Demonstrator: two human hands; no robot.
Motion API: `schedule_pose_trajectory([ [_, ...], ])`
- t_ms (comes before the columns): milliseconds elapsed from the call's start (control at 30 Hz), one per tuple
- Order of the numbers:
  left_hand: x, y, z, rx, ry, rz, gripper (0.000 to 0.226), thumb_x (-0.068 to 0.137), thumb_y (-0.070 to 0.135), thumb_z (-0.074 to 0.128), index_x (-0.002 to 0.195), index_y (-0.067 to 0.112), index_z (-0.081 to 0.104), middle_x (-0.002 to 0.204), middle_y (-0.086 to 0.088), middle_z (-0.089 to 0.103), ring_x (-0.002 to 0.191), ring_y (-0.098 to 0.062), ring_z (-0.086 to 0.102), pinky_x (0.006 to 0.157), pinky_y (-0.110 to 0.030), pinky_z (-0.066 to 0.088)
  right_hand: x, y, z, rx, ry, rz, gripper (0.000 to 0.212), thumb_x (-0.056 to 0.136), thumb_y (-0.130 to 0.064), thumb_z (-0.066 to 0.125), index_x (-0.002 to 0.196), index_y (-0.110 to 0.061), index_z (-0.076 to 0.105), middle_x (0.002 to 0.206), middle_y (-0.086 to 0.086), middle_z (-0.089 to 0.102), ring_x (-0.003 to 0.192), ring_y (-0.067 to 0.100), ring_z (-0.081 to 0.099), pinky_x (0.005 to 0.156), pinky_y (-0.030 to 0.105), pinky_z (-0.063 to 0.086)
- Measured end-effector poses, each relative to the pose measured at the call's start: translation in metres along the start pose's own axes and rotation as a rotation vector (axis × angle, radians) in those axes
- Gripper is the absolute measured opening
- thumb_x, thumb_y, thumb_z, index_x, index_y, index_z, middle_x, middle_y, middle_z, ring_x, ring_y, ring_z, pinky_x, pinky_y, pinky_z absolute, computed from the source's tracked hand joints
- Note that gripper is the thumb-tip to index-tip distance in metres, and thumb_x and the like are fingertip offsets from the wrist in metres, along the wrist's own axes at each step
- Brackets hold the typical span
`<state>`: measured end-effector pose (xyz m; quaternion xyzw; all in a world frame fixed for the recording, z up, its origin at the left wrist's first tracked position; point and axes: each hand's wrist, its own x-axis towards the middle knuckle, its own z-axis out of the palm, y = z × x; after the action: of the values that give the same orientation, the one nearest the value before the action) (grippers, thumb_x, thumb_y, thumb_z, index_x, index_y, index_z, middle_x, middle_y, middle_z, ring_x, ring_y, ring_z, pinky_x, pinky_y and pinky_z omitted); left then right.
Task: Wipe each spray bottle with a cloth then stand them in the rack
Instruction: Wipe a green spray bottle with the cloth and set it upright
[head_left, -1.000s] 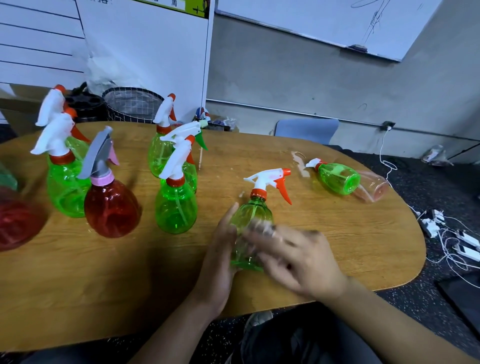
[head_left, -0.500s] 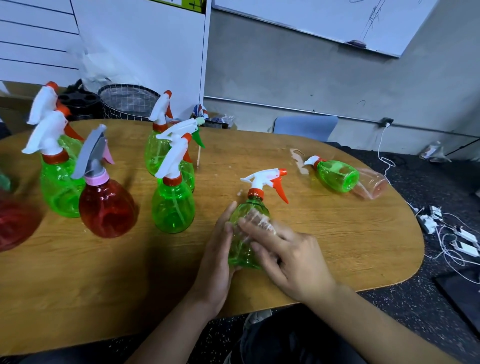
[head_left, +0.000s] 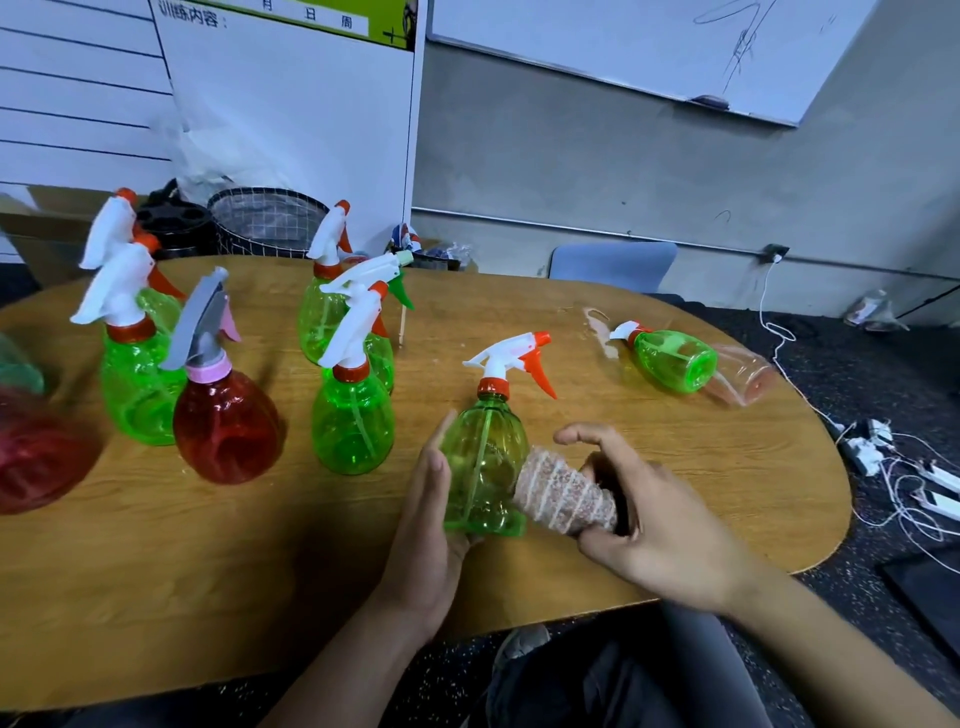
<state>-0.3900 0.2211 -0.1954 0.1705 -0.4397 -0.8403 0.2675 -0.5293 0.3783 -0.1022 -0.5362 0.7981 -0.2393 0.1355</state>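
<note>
Upright bottles (head_left: 352, 415) crowd desk (head_left: 208, 545) left | left hand (head_left: 426, 530) flat against green bottle (head_left: 485, 467) | right hand (head_left: 660, 525) clutches cloth (head_left: 563, 496) touching it

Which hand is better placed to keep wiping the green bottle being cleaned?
Right. The right hand already holds the cloth against the green bottle. The left hand lies flat on the opposite side, steadying the bottle.

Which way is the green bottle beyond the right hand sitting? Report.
Tipped: the green bottle lies on its side on the table, base toward the camera.
</note>
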Motion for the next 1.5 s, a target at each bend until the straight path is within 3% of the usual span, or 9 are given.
schedule_pose_trajectory([
  [200, -0.001, 0.003, 0.003, -0.029, 0.021, -0.022, 0.11, 0.057, 0.086, 0.083, 0.154, 0.049, 0.047, 0.143, 0.001, 0.068, 0.125, -0.028, 0.071, 0.086, -0.043, 0.064, 0.009, 0.003, -0.036, -0.291, -0.229, -0.022, 0.055, 0.07, -0.022, 0.077, 0.112, -0.05, 0.054, 0.1, -0.024, 0.064, 0.081, -0.002, 0.062, 0.069, 0.014, 0.039],
  [300, 0.0, 0.001, 0.002, -0.034, -0.002, -0.026, 0.112, 0.052, 0.079, 0.091, 0.152, 0.051, 0.048, 0.143, 0.001, 0.069, 0.127, -0.029, 0.07, 0.085, -0.043, 0.063, 0.017, 0.005, -0.028, -0.188, -0.138, -0.09, 0.05, 0.071, -0.014, 0.082, 0.104, -0.044, 0.061, 0.099, -0.022, 0.062, 0.092, 0.002, 0.062, 0.076, 0.015, 0.041],
  [633, 0.002, -0.002, 0.001, -0.07, -0.023, -0.05, 0.112, 0.052, 0.065, 0.099, 0.15, 0.039, 0.05, 0.138, -0.004, 0.071, 0.123, -0.025, 0.071, 0.086, -0.036, 0.062, 0.032, -0.007, 0.059, 1.264, 0.565, 0.294, 0.057, 0.078, 0.002, 0.072, 0.132, -0.013, 0.056, 0.116, 0.026, 0.071, 0.099, 0.036, 0.065, 0.097, 0.056, 0.056],
  [833, 0.004, 0.0, 0.004, -0.057, -0.022, -0.03, 0.106, 0.067, 0.069, 0.09, 0.156, 0.029, 0.047, 0.143, -0.008, 0.068, 0.131, -0.027, 0.067, 0.094, -0.035, 0.06, 0.037, -0.011, 0.094, 0.97, 0.598, 0.297, 0.038, 0.109, -0.03, 0.055, 0.145, -0.038, 0.058, 0.144, -0.008, 0.065, 0.138, 0.013, 0.056, 0.119, 0.046, 0.042],
  [1000, 0.004, 0.0, 0.003, -0.044, -0.025, -0.027, 0.048, 0.107, 0.052, 0.049, 0.154, 0.045, 0.046, 0.144, 0.002, 0.069, 0.129, -0.024, 0.068, 0.092, -0.036, 0.061, 0.036, -0.014, 0.091, 1.166, 0.761, 0.326, 0.028, 0.094, -0.016, 0.068, 0.121, -0.016, 0.059, 0.101, 0.014, 0.071, 0.093, 0.023, 0.066, 0.092, 0.044, 0.052],
  [1100, 0.006, -0.005, 0.0, -0.049, -0.011, -0.042, 0.047, 0.107, 0.047, 0.037, 0.152, 0.049, 0.049, 0.146, 0.004, 0.067, 0.13, -0.023, 0.068, 0.09, -0.039, 0.06, 0.042, -0.019, 0.08, 1.232, 0.784, 0.276, 0.032, 0.089, -0.01, 0.072, 0.118, -0.011, 0.058, 0.103, 0.021, 0.075, 0.09, 0.027, 0.067, 0.088, 0.046, 0.054],
  [1267, 0.006, -0.008, 0.0, -0.043, 0.006, -0.039, 0.043, 0.11, 0.055, 0.039, 0.152, 0.051, 0.05, 0.147, 0.004, 0.066, 0.131, -0.025, 0.067, 0.087, -0.039, 0.062, 0.059, -0.016, 0.069, 0.893, 0.768, 0.167, 0.016, 0.098, -0.011, 0.07, 0.113, -0.011, 0.073, 0.106, 0.008, 0.079, 0.099, 0.02, 0.073, 0.092, 0.041, 0.057],
  [1367, 0.004, -0.005, 0.0, -0.004, -0.01, -0.022, 0.061, 0.095, 0.068, 0.049, 0.154, 0.05, 0.047, 0.148, -0.001, 0.065, 0.129, -0.025, 0.068, 0.084, -0.037, 0.062, 0.058, -0.016, 0.079, 0.515, 0.651, 0.127, 0.034, 0.108, -0.039, 0.053, 0.129, -0.022, 0.074, 0.116, -0.012, 0.07, 0.116, 0.007, 0.063, 0.1, 0.028, 0.05],
  [1500, 0.003, -0.001, 0.003, 0.004, -0.013, 0.022, 0.091, 0.077, 0.075, 0.079, 0.156, 0.044, 0.045, 0.154, -0.002, 0.06, 0.141, -0.028, 0.059, 0.108, -0.056, 0.05, 0.046, -0.013, 0.082, 0.365, 0.486, 0.123, 0.053, 0.104, -0.06, 0.041, 0.151, -0.041, 0.053, 0.115, -0.009, 0.054, 0.116, 0.003, 0.056, 0.096, 0.011, 0.042],
])
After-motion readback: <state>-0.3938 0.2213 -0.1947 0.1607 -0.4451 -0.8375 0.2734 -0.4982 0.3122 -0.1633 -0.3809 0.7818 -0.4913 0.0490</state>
